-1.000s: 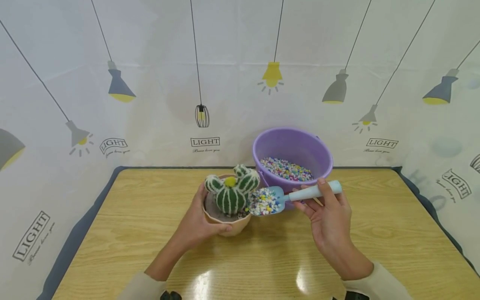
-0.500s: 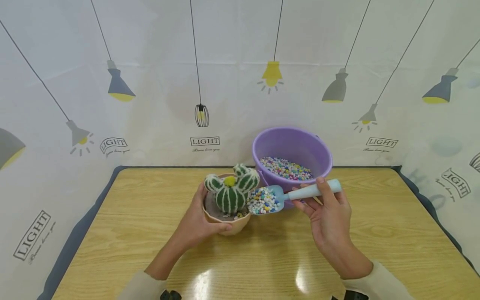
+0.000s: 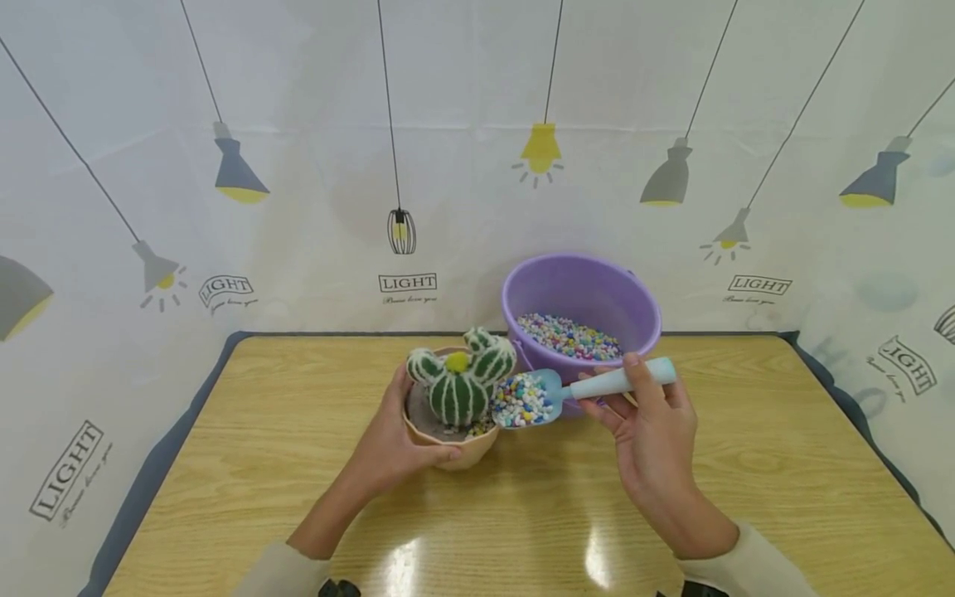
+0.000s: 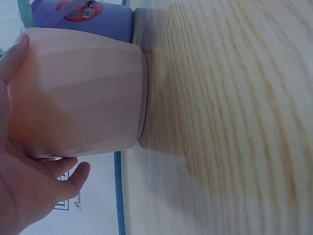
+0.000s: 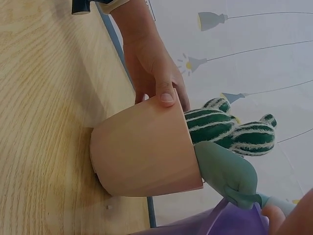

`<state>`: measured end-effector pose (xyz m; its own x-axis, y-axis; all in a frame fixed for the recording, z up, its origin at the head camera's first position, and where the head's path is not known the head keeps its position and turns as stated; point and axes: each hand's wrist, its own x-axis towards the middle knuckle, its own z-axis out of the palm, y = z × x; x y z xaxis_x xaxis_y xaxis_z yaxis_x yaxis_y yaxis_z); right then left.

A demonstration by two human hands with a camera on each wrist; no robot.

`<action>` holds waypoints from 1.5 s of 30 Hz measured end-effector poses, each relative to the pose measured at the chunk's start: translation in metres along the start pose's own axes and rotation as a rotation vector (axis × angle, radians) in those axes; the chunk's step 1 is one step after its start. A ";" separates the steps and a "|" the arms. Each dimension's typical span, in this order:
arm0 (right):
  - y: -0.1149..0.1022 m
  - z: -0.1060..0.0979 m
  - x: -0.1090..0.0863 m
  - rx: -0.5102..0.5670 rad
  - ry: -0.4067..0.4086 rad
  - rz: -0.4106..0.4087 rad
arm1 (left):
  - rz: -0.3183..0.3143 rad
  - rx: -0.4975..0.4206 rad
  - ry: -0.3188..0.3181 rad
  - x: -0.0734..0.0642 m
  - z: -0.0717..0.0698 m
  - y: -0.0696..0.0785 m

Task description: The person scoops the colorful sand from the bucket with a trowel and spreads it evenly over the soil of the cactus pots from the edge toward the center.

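Note:
A peach flowerpot [image 3: 466,452] stands on the table, holding a green knitted cactus [image 3: 458,400] with white stripes and a yellow tuft. My left hand [image 3: 391,444] grips the pot's left side, thumb along the front; the left wrist view shows fingers round the pot wall [image 4: 80,93]. With my right hand [image 3: 660,448] I hold a light blue scoop [image 3: 615,382] by its handle, pinched between thumb and fingers. Multicoloured pebbles [image 3: 522,401] fill its blade, whose tip lies over the pot's right rim. Some pebbles [image 3: 479,428] lie inside the pot beside the cactus.
Behind the scoop stands a purple bucket [image 3: 582,278], partly filled with more coloured pebbles [image 3: 570,336]. The wooden table [image 3: 261,414] ends at a pale cloth backdrop [image 3: 313,166] printed with lamps, which rises at the back and both sides.
The scoop and my right hand have shifted slightly left. A few more pebbles show in the pot in front of the cactus. My left hand and the pot have barely moved.

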<state>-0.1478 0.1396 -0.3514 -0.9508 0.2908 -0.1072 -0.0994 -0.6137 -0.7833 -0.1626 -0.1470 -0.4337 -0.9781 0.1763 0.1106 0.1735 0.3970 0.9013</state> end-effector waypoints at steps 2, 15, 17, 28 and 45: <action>0.001 0.001 -0.001 -0.012 -0.002 -0.014 | 0.000 0.003 0.000 0.000 0.000 -0.001; 0.001 0.007 -0.002 -0.048 -0.019 -0.076 | -0.009 0.011 -0.005 0.000 0.000 -0.001; 0.002 0.008 -0.002 -0.054 -0.015 -0.083 | -0.010 0.018 -0.003 0.000 0.000 -0.001; 0.003 0.018 -0.001 -0.111 -0.049 -0.109 | -0.027 0.022 -0.013 -0.001 0.000 -0.001; 0.000 0.024 0.002 -0.190 -0.086 -0.141 | -0.035 0.040 -0.006 -0.002 0.000 -0.001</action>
<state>-0.1571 0.1225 -0.3364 -0.9537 0.2952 0.0580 -0.1841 -0.4202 -0.8885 -0.1609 -0.1478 -0.4351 -0.9829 0.1674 0.0764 0.1436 0.4387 0.8871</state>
